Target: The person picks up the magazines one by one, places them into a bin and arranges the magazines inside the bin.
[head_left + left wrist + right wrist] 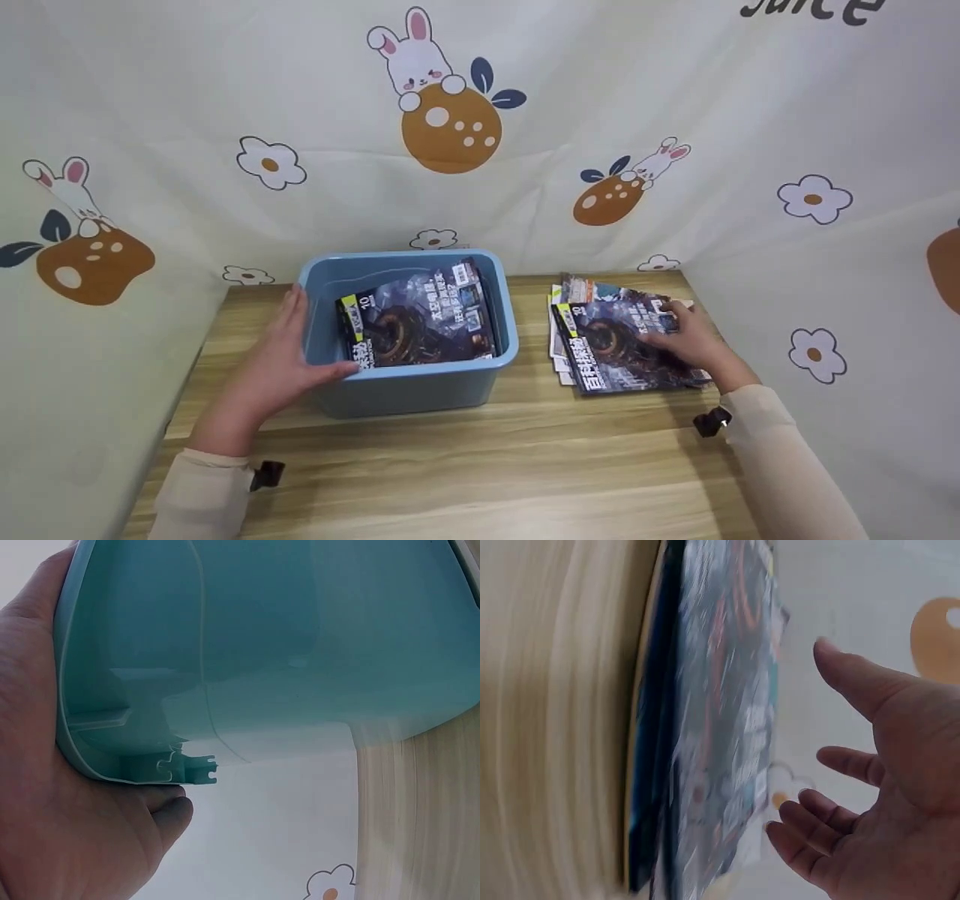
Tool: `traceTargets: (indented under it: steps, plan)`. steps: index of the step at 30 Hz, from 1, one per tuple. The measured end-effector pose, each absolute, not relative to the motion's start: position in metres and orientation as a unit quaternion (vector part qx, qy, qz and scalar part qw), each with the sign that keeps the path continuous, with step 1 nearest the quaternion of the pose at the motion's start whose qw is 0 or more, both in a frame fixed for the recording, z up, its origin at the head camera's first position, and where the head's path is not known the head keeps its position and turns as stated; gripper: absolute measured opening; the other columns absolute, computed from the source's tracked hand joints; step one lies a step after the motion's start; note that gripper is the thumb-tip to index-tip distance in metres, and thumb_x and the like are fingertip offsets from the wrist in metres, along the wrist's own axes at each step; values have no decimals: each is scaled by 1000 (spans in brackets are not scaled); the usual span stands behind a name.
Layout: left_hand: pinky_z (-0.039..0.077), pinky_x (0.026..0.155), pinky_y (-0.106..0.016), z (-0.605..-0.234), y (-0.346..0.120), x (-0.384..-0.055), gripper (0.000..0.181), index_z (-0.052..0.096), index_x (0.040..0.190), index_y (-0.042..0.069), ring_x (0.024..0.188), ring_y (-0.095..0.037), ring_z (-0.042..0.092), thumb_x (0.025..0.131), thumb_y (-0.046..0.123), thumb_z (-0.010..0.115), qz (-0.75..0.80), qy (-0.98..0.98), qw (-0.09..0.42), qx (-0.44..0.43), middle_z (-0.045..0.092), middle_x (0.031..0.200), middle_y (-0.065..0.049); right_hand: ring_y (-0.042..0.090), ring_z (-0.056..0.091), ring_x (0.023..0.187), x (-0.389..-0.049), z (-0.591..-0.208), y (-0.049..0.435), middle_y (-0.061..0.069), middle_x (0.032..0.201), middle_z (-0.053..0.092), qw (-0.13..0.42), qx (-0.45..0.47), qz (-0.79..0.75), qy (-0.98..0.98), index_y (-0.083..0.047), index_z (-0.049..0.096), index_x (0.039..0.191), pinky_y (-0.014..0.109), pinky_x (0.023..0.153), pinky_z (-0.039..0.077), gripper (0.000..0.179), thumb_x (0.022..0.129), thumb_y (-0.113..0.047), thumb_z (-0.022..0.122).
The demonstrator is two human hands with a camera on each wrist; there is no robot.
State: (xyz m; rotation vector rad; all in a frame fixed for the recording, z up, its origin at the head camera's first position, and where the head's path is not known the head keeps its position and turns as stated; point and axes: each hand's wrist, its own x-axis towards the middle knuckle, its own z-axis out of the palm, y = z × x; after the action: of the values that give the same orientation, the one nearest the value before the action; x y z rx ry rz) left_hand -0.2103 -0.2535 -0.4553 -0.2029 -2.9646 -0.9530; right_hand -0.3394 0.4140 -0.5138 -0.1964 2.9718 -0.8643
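Steady the blue bin [416, 391] with the left hand [274, 364] at its near left corner, thumb over the front rim and fingers wrapped along the left side; a light hold is enough to keep the walls from flexing. Bring the right hand [694, 345] to the top magazine [619, 352], which lies on the lower magazines [604, 290] on the table [465, 480], to the right of the bin. The right fingers are apart and clamp nothing; the right wrist view shows a gap between hand and pile. For a sound lift, pass the fingers under the right edge of the top cover only — thumb above — and check that no second copy comes with it, since the glossy covers may slide. Support the sheet so that it does not sag. Orientation: the edge with the yellow patch and large white lettering faces left, toward the bin; the long axis runs roughly left to right, slightly askew. The uppermost magazine inside the bin [420, 322] also has its yellow patch at the left, its right end angled farther from the person.
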Motion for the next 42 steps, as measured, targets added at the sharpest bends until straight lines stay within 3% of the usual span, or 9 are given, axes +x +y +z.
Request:
traceTargets:
  steps: [4, 10, 17, 24, 33, 42]
  plan:
    - [17, 124, -81, -457, -253, -212, 155, -13, 175, 7, 167, -53, 0, 79, 84, 81, -306, -950, 10, -65, -15, 182, -18, 70, 39, 139, -337, -517, 433, 54, 152, 28, 63, -35, -266, 961, 10, 40, 160, 80, 116, 38, 98, 96, -46, 87]
    - [17, 124, -81, -457, -256, -211, 154, -14, 175, 9, 166, -55, 0, 80, 80, 84, -309, -949, 10, -62, -16, 182, -18, 68, 34, 142, -341, -521, 448, 52, 152, 27, 107, -12, -277, 955, 10, 26, 168, 79, 121, 33, 118, 92, -53, 89]
    - [17, 124, -81, -456, -258, -210, 152, -14, 175, 7, 166, -54, 0, 82, 78, 84, -309, -949, 13, -64, -16, 182, -19, 68, 30, 149, -350, -526, 448, 52, 161, 25, 116, -26, -294, 948, 13, 23, 168, 77, 125, 28, 118, 92, -46, 91]
    - [17, 125, -81, -455, -258, -208, 154, -12, 175, 5, 167, -54, 0, 81, 81, 83, -309, -949, 10, -60, -13, 182, -22, 69, 18, 155, -358, -531, 448, 52, 167, 10, 160, -13, -282, 946, 11, 14, 171, 75, 129, 21, 128, 88, -40, 96]
    - [18, 123, -82, -454, -255, -207, 152, -12, 175, 6, 166, -55, 1, 81, 82, 81, -305, -950, 6, -61, -14, 182, -20, 73, 18, 152, -355, -526, 449, 54, 164, 15, 181, 8, -244, 953, 15, 15, 169, 80, 125, 19, 128, 88, -46, 94]
    - [17, 123, -82, -454, -252, -209, 152, -13, 175, 7, 166, -55, 0, 82, 82, 81, -305, -950, 8, -64, -15, 182, -19, 68, 32, 150, -350, -519, 446, 52, 161, 29, 166, 10, -258, 952, 20, 19, 165, 73, 128, 25, 123, 88, -39, 95]
